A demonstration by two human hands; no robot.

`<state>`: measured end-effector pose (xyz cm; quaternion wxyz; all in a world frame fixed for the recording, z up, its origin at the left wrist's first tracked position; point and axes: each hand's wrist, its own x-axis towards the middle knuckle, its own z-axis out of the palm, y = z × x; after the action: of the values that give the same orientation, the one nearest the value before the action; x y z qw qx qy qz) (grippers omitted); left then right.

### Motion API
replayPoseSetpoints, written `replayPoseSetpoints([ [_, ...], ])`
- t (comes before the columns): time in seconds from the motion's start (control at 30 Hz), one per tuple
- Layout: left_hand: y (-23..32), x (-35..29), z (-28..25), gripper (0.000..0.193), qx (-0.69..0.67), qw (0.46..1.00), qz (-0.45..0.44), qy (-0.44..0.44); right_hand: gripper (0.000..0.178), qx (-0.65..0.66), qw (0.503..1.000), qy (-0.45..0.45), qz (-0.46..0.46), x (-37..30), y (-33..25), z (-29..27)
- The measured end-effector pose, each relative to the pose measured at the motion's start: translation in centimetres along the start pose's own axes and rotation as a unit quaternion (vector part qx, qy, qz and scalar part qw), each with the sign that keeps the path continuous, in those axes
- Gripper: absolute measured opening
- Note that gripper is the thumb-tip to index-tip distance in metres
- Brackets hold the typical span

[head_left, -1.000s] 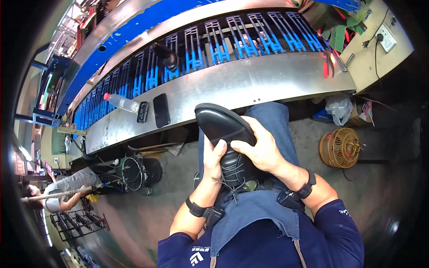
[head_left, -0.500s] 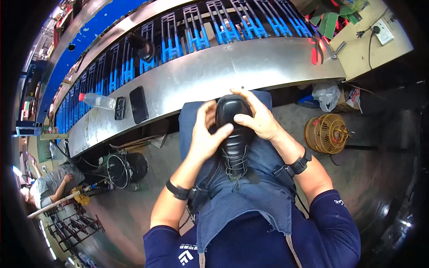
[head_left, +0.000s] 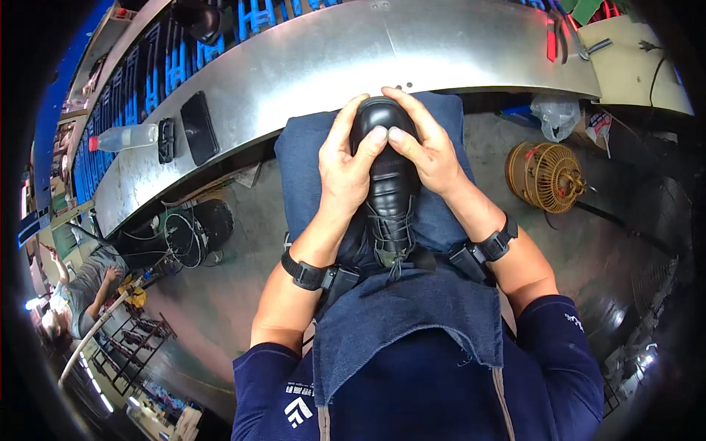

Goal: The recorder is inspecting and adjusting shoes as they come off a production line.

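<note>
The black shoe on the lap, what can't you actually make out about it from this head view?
- Sole of the black shoe: faces down onto the denim apron, hidden.
- Its toe sides: covered by the left hand and right hand.
- Heel and opening: tucked under an apron fold.
- Lace knot: too small and dark to tell.
- Palms of both hands: turned against the shoe.

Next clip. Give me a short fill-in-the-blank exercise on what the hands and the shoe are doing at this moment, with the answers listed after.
1. Both hands grip a laced shoe of glossy leather whose colour is ____.
2. The shoe rests on a blue denim apron spread over the person's ____.
3. The left hand and the right hand meet with their ____ pressed on the shoe's toe.
4. On the curved metal counter a clear plastic ____ lies on its side.

Missing words: black; lap; thumbs; bottle
</note>
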<state>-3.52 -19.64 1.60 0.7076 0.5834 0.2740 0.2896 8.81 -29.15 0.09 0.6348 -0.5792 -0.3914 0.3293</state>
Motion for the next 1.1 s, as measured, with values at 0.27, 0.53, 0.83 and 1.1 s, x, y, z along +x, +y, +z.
replayPoseSetpoints([
  [0.27, 0.8, 1.1, -0.2, 0.052, -0.019, 0.999, -0.037, -0.013, 0.056, 0.108, 0.993, 0.037, 0.021, -0.4, 1.6, 0.8],
  [0.53, 1.2, 0.1, 0.5, 0.054, 0.022, 1.0, -0.018, 0.009, 0.053, -0.007, 0.996, 0.078, 0.047, -1.8, 0.8, 1.3],
  [0.83, 0.1, -4.7, -2.9, 0.053, -0.095, 0.98, -0.17, 0.038, 0.07, 0.068, 0.99, -0.02, 0.121, -8.4, 2.8, 3.4],
  [1.1, 3.3, -8.4, -3.0, 0.062, -0.13, 0.901, -0.407, -0.079, 0.038, -0.117, 0.987, 0.041, -0.105, -12.5, -7.1, -8.2],
])
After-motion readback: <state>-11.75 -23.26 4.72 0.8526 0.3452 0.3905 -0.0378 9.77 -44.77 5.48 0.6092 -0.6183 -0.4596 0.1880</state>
